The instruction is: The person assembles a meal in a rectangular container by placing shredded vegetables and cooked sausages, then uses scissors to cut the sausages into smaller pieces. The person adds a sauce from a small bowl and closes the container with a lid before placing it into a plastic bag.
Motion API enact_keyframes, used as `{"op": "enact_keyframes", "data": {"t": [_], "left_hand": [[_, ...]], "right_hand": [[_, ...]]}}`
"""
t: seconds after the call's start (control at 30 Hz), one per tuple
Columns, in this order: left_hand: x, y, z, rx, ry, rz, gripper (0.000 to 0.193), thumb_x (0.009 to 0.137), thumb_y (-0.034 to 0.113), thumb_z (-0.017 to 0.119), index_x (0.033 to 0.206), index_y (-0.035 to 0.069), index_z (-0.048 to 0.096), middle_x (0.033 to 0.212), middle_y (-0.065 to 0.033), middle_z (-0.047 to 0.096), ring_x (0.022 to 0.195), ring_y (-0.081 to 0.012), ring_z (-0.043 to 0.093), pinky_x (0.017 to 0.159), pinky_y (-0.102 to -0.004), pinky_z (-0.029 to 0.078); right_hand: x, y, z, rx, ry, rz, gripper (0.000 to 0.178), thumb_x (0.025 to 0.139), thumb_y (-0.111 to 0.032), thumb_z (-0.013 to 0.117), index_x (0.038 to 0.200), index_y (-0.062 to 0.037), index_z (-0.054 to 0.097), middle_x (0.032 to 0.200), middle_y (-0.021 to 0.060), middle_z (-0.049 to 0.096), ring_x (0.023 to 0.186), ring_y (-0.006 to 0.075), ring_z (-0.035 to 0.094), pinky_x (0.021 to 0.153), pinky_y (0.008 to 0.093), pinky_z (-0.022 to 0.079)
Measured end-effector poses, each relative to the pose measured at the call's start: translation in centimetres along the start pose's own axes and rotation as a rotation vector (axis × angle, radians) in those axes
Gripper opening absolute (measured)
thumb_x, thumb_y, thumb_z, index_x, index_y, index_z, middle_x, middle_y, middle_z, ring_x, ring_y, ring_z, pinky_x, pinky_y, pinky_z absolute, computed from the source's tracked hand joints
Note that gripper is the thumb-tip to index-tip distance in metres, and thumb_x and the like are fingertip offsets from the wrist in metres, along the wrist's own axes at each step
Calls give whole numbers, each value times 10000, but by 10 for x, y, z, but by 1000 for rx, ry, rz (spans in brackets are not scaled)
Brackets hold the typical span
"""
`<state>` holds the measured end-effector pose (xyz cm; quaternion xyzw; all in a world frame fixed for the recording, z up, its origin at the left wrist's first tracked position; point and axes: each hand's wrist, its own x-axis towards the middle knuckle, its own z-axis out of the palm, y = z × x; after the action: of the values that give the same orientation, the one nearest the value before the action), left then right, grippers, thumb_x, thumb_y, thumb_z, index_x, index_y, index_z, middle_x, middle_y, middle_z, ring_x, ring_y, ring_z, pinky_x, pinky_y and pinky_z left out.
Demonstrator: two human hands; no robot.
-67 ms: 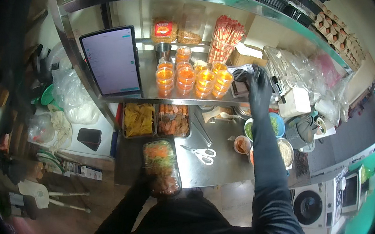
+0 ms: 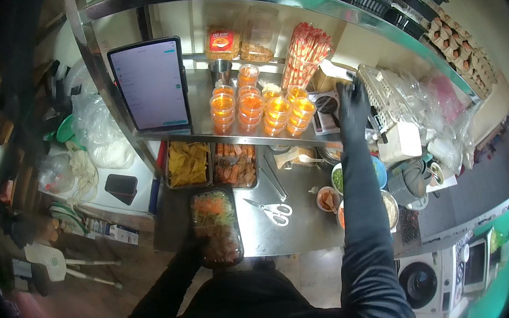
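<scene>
My left hand (image 2: 194, 247), in a black glove, grips the side of a black takeaway tray (image 2: 217, 227) at the front edge of the steel counter. Shredded orange and green vegetables fill its far half and browned meat its near half. My right hand (image 2: 353, 102), also gloved in black, reaches up over the shelf with fingers stretched out and apart. Its fingertips are beside a cardboard box (image 2: 332, 80) topped with white paper (image 2: 337, 70); whether they touch it I cannot tell. Several stacked lidded cups of orange sauce (image 2: 250, 109) stand left of that hand.
White-handled scissors (image 2: 276, 213) and tongs (image 2: 274, 177) lie on the counter. Behind the tray are pans of yellow wrappers (image 2: 188, 164) and cooked meat (image 2: 236, 164). A tablet (image 2: 150, 84) leans on the shelf's left. Wrapped chopsticks (image 2: 307, 55) stand behind the cups. Bowls sit beneath my right forearm.
My right hand has reached slightly farther, toward the white paper, and its fingers have spread. The tray in my left hand has shifted slightly left.
</scene>
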<state>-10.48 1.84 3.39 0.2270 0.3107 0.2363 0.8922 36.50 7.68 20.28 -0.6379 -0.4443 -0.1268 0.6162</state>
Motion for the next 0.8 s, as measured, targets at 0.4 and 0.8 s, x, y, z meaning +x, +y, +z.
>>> {"op": "enact_keyframes", "data": {"t": [0.4, 0.8], "left_hand": [[1, -7, 55, 136, 310, 332, 578, 962, 227, 681, 1448, 14, 452, 1275, -137, 626, 1143, -266, 651, 975, -405, 559], [37, -3, 88, 298, 100, 214, 572, 948, 267, 663, 1412, -20, 493, 1258, -146, 631, 1142, -258, 652, 959, -380, 556]], "right_hand": [[9, -36, -20, -32, 281, -235, 272, 1042, -165, 601, 1207, 30, 692, 1076, 103, 710, 962, 192, 648, 876, 354, 524], [-108, -3, 7, 107, -798, 121, 251, 1059, -178, 542, 1220, -30, 667, 1032, 130, 701, 934, 201, 651, 889, 365, 523]]}}
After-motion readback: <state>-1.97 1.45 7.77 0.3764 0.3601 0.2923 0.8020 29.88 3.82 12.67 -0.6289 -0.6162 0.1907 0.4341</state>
